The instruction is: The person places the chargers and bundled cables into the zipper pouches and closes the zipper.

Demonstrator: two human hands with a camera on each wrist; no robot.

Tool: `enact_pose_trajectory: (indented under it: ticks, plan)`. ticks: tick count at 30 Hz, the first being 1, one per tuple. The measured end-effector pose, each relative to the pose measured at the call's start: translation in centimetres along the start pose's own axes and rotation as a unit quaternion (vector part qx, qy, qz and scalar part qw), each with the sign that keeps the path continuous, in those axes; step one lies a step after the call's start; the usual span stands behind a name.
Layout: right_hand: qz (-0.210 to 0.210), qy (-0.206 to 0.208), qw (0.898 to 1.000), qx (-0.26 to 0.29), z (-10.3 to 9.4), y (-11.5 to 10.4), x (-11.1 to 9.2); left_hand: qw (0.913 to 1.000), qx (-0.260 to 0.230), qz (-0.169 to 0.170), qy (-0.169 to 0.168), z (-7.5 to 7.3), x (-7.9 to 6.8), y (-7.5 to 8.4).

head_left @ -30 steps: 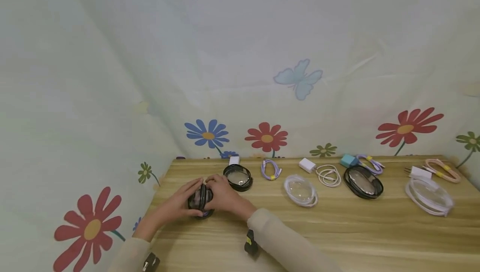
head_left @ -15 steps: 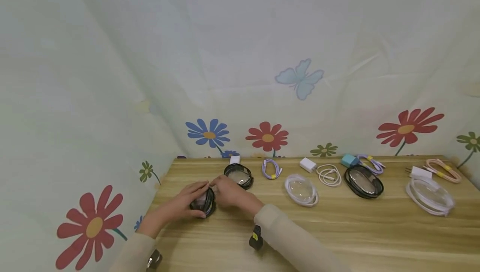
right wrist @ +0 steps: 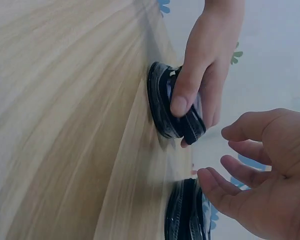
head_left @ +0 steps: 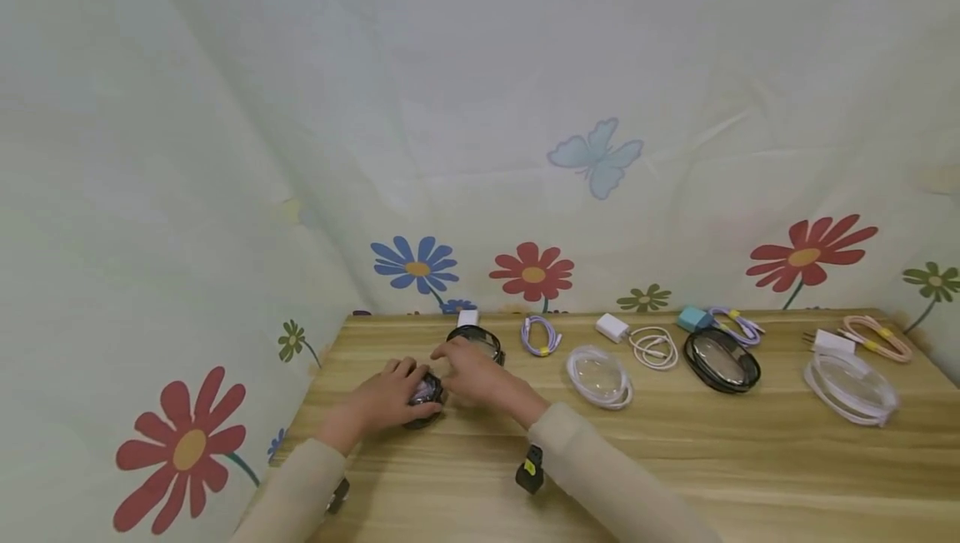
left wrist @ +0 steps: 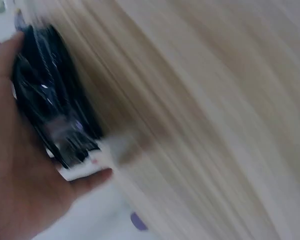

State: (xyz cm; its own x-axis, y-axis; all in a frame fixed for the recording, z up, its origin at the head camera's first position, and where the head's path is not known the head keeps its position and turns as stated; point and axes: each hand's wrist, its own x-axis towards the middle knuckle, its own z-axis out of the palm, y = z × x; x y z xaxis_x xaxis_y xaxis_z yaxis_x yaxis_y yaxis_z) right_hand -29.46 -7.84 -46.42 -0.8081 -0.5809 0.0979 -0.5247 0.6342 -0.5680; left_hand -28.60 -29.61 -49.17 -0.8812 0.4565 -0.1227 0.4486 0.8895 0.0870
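A small round pouch (head_left: pixel 426 393) with a black rim and clear panels lies at the left part of the wooden table. My left hand (head_left: pixel 386 397) grips it, thumb on the near side and fingers on the far side. In the left wrist view the pouch (left wrist: pixel 55 95) looks shiny and dark; what it contains is blurred. Just to its right hovers my right hand (head_left: pixel 472 372), fingers loosely bent, holding nothing. The right wrist view shows a gap between this hand (right wrist: pixel 270 175) and the gripped pouch (right wrist: pixel 165 105). A second black-rimmed pouch (head_left: pixel 487 343) lies behind the right hand, partly hidden.
A white charger plug (head_left: pixel 468 318) sits behind the second pouch. Rightward lie a purple cable (head_left: pixel 540 336), a white-rimmed pouch (head_left: pixel 600 376), a white plug (head_left: pixel 612 327), a white cable (head_left: pixel 652 349), a blue plug (head_left: pixel 695 318) and another black-rimmed pouch (head_left: pixel 722 360).
My right hand has let go of the pouch and moved a little right and up. My left hand has shifted right with the pouch, which now sits lower under its fingers.
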Motion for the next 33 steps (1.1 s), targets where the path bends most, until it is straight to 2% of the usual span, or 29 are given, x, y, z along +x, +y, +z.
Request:
enact_pose_trajectory:
  ticks: [3,5,6,9,12,15,17,21,23,26,33]
  plan:
    - [-0.002,0.006,1.000,0.006,-0.7,0.2,-0.7,0.9981,-0.053,-0.027,-0.014,-0.1,0.1,0.6]
    - [-0.013,0.011,1.000,0.010,-1.2,0.5,-1.0,0.9947,-0.097,-0.025,-0.024,-0.4,-0.1,0.2]
    - [-0.019,0.012,1.000,0.015,-1.4,0.6,-1.2,0.9929,-0.117,-0.010,-0.020,-0.8,-0.4,-0.2]
    - [-0.044,0.019,0.999,0.004,-1.7,1.1,-1.7,0.9869,-0.142,0.073,0.024,-1.9,-1.5,-1.6]
    - [-0.061,0.017,0.998,-0.007,-1.7,1.2,-2.0,0.9805,-0.092,0.148,0.091,-2.8,-2.7,-2.5]
    - [-0.072,0.004,0.997,-0.015,-1.5,1.4,-2.2,0.9721,-0.027,0.199,0.122,-3.0,-3.3,-3.1]
    - [-0.075,-0.011,0.997,-0.011,-1.3,1.4,-2.4,0.9646,0.008,0.236,0.118,-2.9,-3.4,-3.1]
    - [-0.067,-0.038,0.997,0.005,-1.0,1.5,-2.7,0.9543,0.044,0.286,0.075,-2.4,-3.0,-3.1]
    - [-0.058,-0.044,0.997,0.011,-0.9,1.6,-2.8,0.9557,0.047,0.286,0.053,-2.3,-2.7,-3.0]
    - [-0.057,-0.044,0.997,0.009,-0.8,1.7,-2.8,0.9619,0.055,0.264,0.043,-2.4,-2.2,-3.1]
    - [-0.055,-0.036,0.998,-0.002,-0.5,1.8,-2.9,0.9804,0.066,0.180,0.045,-2.7,-1.1,-2.1]
